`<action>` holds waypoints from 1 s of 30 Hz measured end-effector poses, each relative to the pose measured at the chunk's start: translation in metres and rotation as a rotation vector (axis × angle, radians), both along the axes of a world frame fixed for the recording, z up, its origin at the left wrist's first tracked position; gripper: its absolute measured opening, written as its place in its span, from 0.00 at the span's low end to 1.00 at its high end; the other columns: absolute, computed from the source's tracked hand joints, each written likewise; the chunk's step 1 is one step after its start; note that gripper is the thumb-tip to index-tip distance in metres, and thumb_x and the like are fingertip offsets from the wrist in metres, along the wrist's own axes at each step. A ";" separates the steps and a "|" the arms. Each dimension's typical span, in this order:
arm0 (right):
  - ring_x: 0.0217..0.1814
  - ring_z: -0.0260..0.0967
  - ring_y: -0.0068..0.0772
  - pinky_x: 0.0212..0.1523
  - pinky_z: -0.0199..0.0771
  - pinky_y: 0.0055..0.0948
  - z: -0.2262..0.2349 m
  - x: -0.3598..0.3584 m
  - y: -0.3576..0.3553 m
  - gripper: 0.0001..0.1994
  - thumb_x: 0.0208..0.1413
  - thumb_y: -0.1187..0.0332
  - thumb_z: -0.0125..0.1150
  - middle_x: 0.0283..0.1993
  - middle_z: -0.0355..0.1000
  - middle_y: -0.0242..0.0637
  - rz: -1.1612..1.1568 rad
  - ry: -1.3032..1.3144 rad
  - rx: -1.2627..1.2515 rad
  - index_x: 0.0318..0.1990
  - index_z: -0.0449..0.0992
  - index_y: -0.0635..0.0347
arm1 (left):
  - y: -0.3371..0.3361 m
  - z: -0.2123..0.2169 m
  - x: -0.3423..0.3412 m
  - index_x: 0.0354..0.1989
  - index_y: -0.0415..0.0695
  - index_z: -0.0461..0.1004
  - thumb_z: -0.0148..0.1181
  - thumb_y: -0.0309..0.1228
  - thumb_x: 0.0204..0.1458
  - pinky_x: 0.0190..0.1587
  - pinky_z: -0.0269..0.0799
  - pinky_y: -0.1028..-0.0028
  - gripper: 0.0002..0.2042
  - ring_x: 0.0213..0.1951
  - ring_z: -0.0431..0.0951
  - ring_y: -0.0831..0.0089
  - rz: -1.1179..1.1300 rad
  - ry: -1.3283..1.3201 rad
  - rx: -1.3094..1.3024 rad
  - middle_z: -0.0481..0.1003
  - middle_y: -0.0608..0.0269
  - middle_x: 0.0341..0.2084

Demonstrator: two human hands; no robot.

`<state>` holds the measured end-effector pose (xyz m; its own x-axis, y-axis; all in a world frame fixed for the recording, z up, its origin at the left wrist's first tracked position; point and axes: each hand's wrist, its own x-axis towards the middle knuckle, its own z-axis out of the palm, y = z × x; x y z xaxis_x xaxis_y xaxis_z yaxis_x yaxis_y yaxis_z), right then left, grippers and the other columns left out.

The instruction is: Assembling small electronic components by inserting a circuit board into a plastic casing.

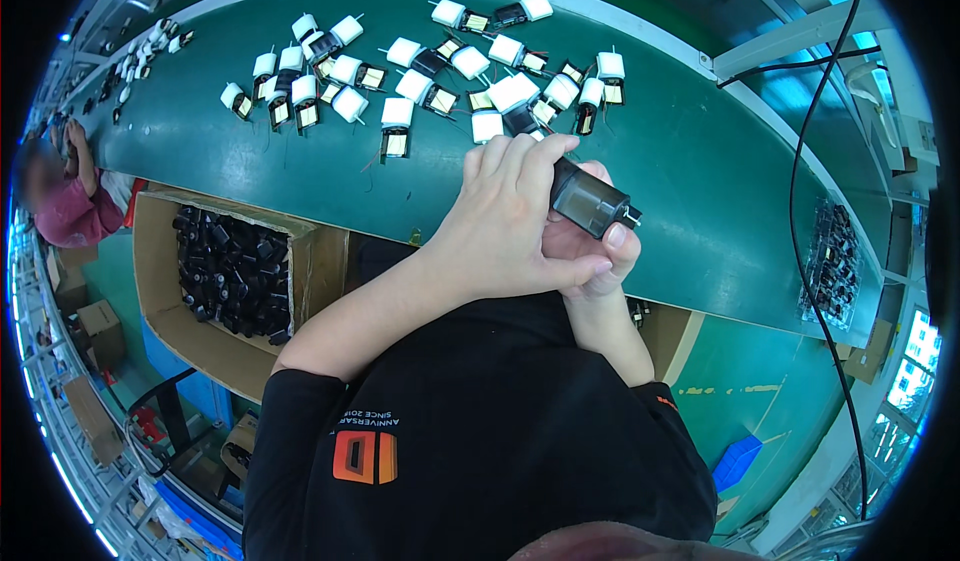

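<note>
Both of my hands are together over the near edge of the green workbench (700, 221), around a dark translucent cylindrical part (588, 199) with a small metal tip at its right end. My left hand (505, 216) wraps over the cylinder's left end and hides it. Below and behind the part, my right hand (612, 251) grips it, thumb near the tip end. Beyond my hands lie several assemblies, each with a white cap (513, 92), a dark body and a pale yellow patch; thin wires stick out of some.
An open cardboard box (218, 339) full of small black parts (232, 271) stands left of me, below bench height. A clear bag of dark parts (832, 261) lies at the bench's right end. A black cable (797, 161) hangs on the right. Another person (75, 201) sits far left.
</note>
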<state>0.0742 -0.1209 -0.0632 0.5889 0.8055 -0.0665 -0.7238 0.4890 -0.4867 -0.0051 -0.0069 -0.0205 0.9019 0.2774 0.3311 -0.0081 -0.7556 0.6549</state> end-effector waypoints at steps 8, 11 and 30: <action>0.46 0.67 0.34 0.53 0.71 0.35 -0.003 -0.005 -0.005 0.29 0.40 0.58 0.66 0.44 0.66 0.42 0.029 0.016 0.058 0.50 0.63 0.59 | -0.005 -0.003 0.001 0.57 0.36 0.61 0.70 0.55 0.35 0.53 0.56 0.58 0.45 0.46 0.66 0.54 0.007 -0.008 -0.011 0.67 0.49 0.44; 0.44 0.67 0.33 0.50 0.71 0.34 0.001 -0.008 -0.003 0.29 0.40 0.57 0.67 0.42 0.66 0.41 -0.033 -0.018 0.046 0.49 0.63 0.60 | -0.007 -0.005 0.001 0.57 0.35 0.61 0.70 0.55 0.35 0.53 0.56 0.58 0.45 0.47 0.66 0.54 -0.035 -0.051 -0.016 0.67 0.49 0.44; 0.25 0.63 0.18 0.25 0.64 0.24 0.033 0.082 -0.205 0.09 0.50 0.69 0.65 0.23 0.71 0.32 0.360 -1.169 -1.255 0.36 0.79 0.65 | 0.194 -0.186 -0.308 0.44 0.34 0.73 0.54 0.27 0.58 0.47 0.69 0.69 0.10 0.41 0.73 0.70 0.927 0.172 -0.226 0.76 0.58 0.39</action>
